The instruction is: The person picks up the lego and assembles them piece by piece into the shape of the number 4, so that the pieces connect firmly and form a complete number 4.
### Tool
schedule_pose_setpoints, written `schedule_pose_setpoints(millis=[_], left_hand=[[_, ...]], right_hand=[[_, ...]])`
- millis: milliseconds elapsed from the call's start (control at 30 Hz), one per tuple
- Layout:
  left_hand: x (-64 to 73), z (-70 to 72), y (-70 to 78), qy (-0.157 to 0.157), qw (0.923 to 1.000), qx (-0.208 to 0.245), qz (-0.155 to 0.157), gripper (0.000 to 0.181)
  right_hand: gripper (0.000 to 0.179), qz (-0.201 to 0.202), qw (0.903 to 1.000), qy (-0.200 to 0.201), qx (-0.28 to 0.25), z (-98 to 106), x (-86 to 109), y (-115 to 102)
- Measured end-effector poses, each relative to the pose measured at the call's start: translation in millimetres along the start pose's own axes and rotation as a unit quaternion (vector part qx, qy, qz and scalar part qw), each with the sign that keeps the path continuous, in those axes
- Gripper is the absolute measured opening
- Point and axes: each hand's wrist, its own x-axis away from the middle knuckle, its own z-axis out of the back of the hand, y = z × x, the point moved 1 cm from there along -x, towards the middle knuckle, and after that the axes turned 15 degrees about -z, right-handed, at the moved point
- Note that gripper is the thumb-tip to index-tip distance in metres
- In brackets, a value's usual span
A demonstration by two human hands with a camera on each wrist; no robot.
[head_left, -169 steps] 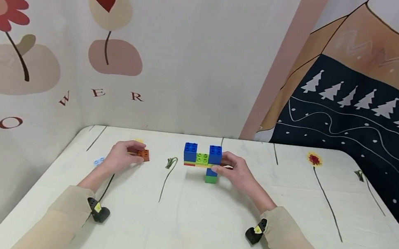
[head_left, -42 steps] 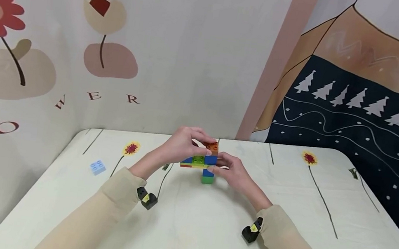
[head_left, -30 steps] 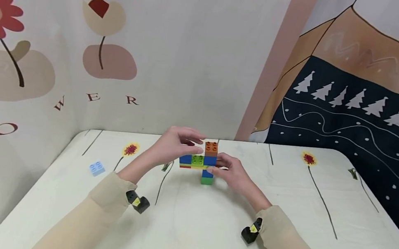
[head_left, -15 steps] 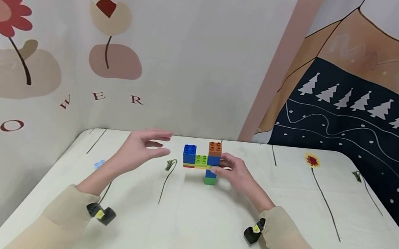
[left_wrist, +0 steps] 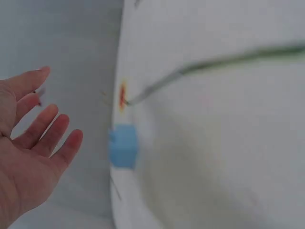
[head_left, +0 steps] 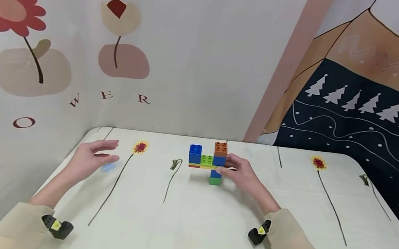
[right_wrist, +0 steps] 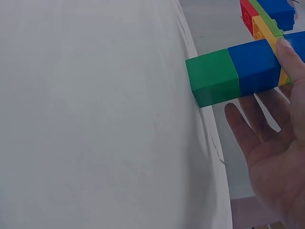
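Note:
My right hand [head_left: 243, 175] grips a toy brick structure [head_left: 219, 161] at its right column, with the thumb across the yellow layer. That column has a green brick [right_wrist: 214, 78] at the bottom, blue bricks above and below the thin yellow layer, and an orange brick [head_left: 220, 148] on top. To the left the structure carries a lime green brick [head_left: 206, 160] and another blue brick [head_left: 195, 154], with a bit of red underneath. My left hand [head_left: 86, 160] hovers with fingers spread, holding nothing, beside a loose light blue brick [left_wrist: 125, 146], which it partly hides in the head view.
The table is covered by a white cloth [head_left: 180, 222] printed with flowers on long stems. Behind it hangs a pale printed curtain [head_left: 200, 58], with a dark tree-patterned panel [head_left: 353, 118] at the right. A small black device [head_left: 258, 233] sits at each sleeve cuff.
My left hand took up the orange brick, set it on the right column, released it and moved back left to the light blue brick. My right hand kept its grip on the structure.

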Motion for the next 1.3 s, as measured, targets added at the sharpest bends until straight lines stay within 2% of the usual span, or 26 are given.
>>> schedule_pose_setpoints(millis=[167,233,433,567,800,967,1167,1300], left_hand=[[10.3,4.3,-26.5,0.027,0.9974,-0.058,0.034,0.055],[12.5,5.3,-32.4,0.025,0.9964,-0.067,0.047,0.056],[18.2,4.1,-43.6,-0.010,0.9961,-0.036,0.079,0.061],[19.8,1.3,-46.3,-0.015,0.9967,-0.029,0.074,0.061],[18.0,-1.7,-49.6,-0.045,0.9950,-0.073,0.050,0.062],[18.3,-2.0,-52.6,-0.054,0.9930,-0.090,0.056,0.061],[18.5,-3.4,-54.8,-0.052,0.9919,-0.102,0.056,0.052],[15.9,-6.5,-48.5,-0.051,0.9933,-0.092,0.049,0.048]], right_hand=[[0.045,0.003,1.0000,0.001,0.002,2.2,2.2,0.7],[0.049,0.005,1.0000,0.002,-0.001,2.1,3.0,0.9],[0.049,0.019,0.9997,-0.001,-0.014,0.2,5.5,-1.0],[0.046,0.025,0.9996,-0.004,-0.012,-0.3,5.2,-2.1],[0.043,0.036,0.9994,-0.002,-0.002,0.7,3.6,0.7],[0.043,0.056,0.9984,-0.002,-0.011,0.3,3.3,-0.8],[0.055,0.056,0.9982,0.013,-0.018,0.2,5.0,-4.3],[0.060,0.043,0.9988,0.019,-0.015,0.5,6.2,-6.0]])
